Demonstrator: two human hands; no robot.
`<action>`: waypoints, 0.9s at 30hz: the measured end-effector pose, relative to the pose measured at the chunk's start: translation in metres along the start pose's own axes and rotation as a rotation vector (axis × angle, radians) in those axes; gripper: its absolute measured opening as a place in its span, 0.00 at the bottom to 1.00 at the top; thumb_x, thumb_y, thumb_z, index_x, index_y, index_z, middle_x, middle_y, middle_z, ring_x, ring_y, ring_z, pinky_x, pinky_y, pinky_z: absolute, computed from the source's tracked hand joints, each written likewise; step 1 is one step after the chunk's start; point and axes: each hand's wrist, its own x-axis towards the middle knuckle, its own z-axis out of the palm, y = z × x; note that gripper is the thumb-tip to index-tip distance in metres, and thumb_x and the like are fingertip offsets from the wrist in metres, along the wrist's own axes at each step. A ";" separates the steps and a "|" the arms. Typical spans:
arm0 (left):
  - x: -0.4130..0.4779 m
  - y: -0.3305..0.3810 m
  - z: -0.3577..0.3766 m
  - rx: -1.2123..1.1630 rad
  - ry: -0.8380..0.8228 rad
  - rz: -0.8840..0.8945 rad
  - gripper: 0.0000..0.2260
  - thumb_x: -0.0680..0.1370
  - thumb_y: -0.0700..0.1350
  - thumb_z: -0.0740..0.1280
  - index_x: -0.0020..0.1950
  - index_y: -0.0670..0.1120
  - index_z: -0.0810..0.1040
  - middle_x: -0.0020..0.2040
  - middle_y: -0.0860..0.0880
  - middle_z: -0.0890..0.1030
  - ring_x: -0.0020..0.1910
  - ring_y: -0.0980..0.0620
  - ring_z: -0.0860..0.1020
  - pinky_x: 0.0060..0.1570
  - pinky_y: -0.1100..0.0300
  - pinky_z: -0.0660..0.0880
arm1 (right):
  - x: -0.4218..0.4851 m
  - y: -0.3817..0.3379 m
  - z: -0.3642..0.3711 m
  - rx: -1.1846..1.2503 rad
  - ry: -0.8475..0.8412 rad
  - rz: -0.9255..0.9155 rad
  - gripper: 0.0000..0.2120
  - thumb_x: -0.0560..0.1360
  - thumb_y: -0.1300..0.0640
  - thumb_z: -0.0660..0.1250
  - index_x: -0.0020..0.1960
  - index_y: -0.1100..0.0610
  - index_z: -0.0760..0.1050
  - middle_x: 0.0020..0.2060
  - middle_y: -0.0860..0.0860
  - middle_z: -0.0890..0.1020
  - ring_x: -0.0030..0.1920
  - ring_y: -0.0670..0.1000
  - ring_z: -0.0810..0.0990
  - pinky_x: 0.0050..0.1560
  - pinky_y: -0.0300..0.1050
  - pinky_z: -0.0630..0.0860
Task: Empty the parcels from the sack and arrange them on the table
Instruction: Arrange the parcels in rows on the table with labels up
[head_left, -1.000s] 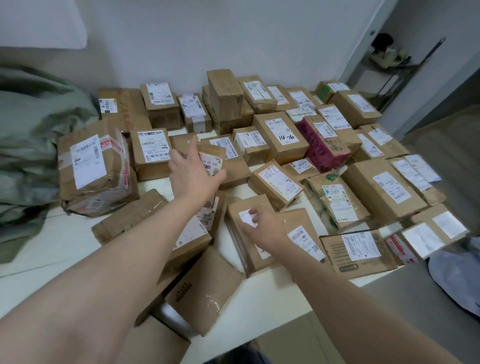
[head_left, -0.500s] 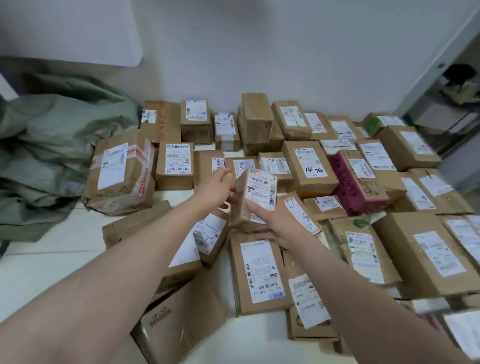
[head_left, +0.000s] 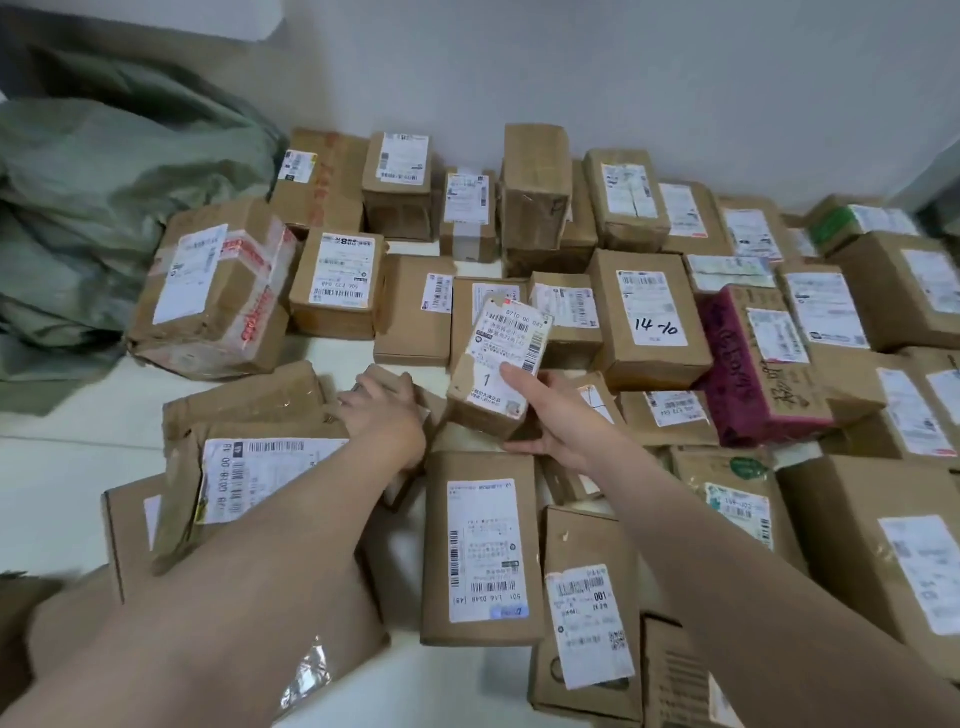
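**Cardboard everywhere: sorting a small box into the rows**

Brown parcels cover most of the white surface (head_left: 62, 499), set roughly in rows back to the wall, and the green sack (head_left: 104, 208) lies slumped at the far left, looking limp (I can't see inside it, so whether it is empty I can't tell). From that I judge the emptying is largely done and the arranging is the step in hand.

My right hand (head_left: 558, 415) has its grip closed on a small box (head_left: 498, 364), thumb across the label and fingers under the lower end, so the box is tilted up off the pile near the middle, label toward me. My left hand (head_left: 387, 410) lies palm-down on a flat parcel (head_left: 249, 405) just beside it; the fingers are curled over the far edge, but whether they actually clamp it I cannot tell.

Next, as I read it, the small box needs a free spot. Bare surface shows in front of the taped box (head_left: 213, 291) at the left and in thin gaps between the rows; the centre is crowded and overlapping. Setting it down label-up and square to its neighbours would suit the layout, and the near parcels piled over each other likely need spreading too.
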 end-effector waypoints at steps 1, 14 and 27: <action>0.003 0.003 0.000 0.002 -0.003 -0.023 0.54 0.70 0.41 0.74 0.78 0.52 0.34 0.76 0.31 0.45 0.73 0.28 0.54 0.69 0.34 0.59 | 0.003 -0.001 0.001 -0.056 -0.009 -0.009 0.36 0.71 0.44 0.74 0.72 0.54 0.63 0.57 0.50 0.83 0.57 0.53 0.81 0.52 0.59 0.81; 0.030 -0.059 -0.022 -0.225 0.129 -0.207 0.27 0.76 0.48 0.69 0.74 0.48 0.66 0.68 0.42 0.70 0.67 0.43 0.68 0.56 0.51 0.73 | 0.014 -0.012 0.063 -0.461 -0.107 0.062 0.34 0.71 0.38 0.71 0.70 0.53 0.65 0.59 0.50 0.81 0.57 0.53 0.80 0.56 0.53 0.79; 0.029 -0.187 -0.030 -0.542 0.800 0.040 0.22 0.76 0.44 0.67 0.70 0.50 0.71 0.63 0.42 0.70 0.63 0.42 0.66 0.62 0.52 0.66 | 0.007 -0.006 0.156 -0.874 0.558 -0.010 0.19 0.73 0.61 0.64 0.64 0.60 0.71 0.64 0.61 0.74 0.64 0.62 0.72 0.63 0.53 0.73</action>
